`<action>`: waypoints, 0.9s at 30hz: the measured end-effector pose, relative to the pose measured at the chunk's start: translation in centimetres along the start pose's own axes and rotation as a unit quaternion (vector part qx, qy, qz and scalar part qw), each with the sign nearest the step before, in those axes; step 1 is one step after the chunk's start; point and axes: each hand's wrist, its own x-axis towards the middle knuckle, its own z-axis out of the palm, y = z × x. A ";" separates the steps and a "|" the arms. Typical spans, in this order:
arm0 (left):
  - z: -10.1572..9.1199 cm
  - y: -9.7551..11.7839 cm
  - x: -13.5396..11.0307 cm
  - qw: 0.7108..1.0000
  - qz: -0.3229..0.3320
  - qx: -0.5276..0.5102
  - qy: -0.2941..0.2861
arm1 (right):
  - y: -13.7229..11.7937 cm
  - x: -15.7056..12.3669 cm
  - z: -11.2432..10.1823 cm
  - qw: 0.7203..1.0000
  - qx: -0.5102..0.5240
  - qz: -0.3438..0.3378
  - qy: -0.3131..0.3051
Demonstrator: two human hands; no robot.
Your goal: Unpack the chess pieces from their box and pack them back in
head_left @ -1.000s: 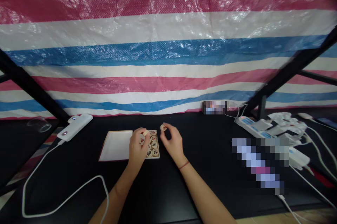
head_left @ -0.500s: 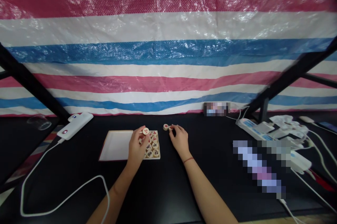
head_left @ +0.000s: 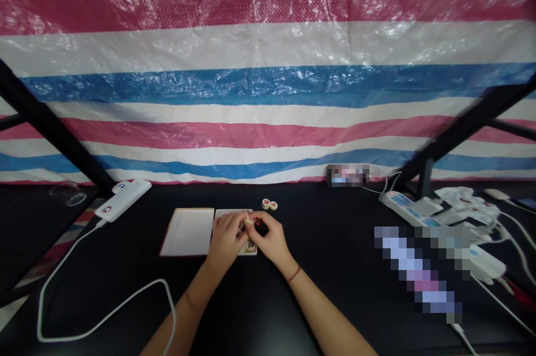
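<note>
A Chinese chess piece, round and pale, is pinched where the fingertips of both hands meet. My left hand lies over the box from the left, fingers curled to the piece. From the right, my right hand closes thumb and index finger on the same piece. Beneath them is the shallow white box of chess pieces, largely covered by the hands; a few pieces with dark characters show. Behind my right hand, one red-marked piece and another piece sit side by side on the table.
The box's open lid lies flat on the left of the black table. A white power bank trails a cable over my left forearm. Power strips and cables crowd the right. A striped sheet hangs behind.
My right hand has left the table pieces and moved left and nearer to the box. My left hand has lowered its piece slightly rightward, and both hands now meet at it.
</note>
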 end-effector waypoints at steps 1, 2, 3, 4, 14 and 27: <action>-0.1 0.0 0.0 1.000 0.001 0.009 0.001 | 0.8 0.3 -0.5 1.000 -0.013 0.007 0.018; -0.2 -0.1 0.1 1.000 -0.001 0.016 0.005 | 1.7 0.6 -1.1 0.998 -0.034 0.014 0.045; -0.2 -0.2 0.1 1.000 -0.006 0.021 0.011 | 2.7 0.9 -1.9 0.995 -0.064 0.022 0.077; -0.3 -0.3 0.2 1.000 -0.012 0.022 0.018 | 3.7 1.2 -2.6 0.989 -0.102 0.032 0.106; -0.5 -1.2 0.2 0.998 -0.057 -0.003 0.028 | 7.6 2.0 -4.4 0.964 -0.251 0.069 0.054; -0.7 -0.8 0.3 0.995 -0.100 0.004 -0.006 | 7.3 2.0 -4.1 0.949 -0.300 0.094 0.006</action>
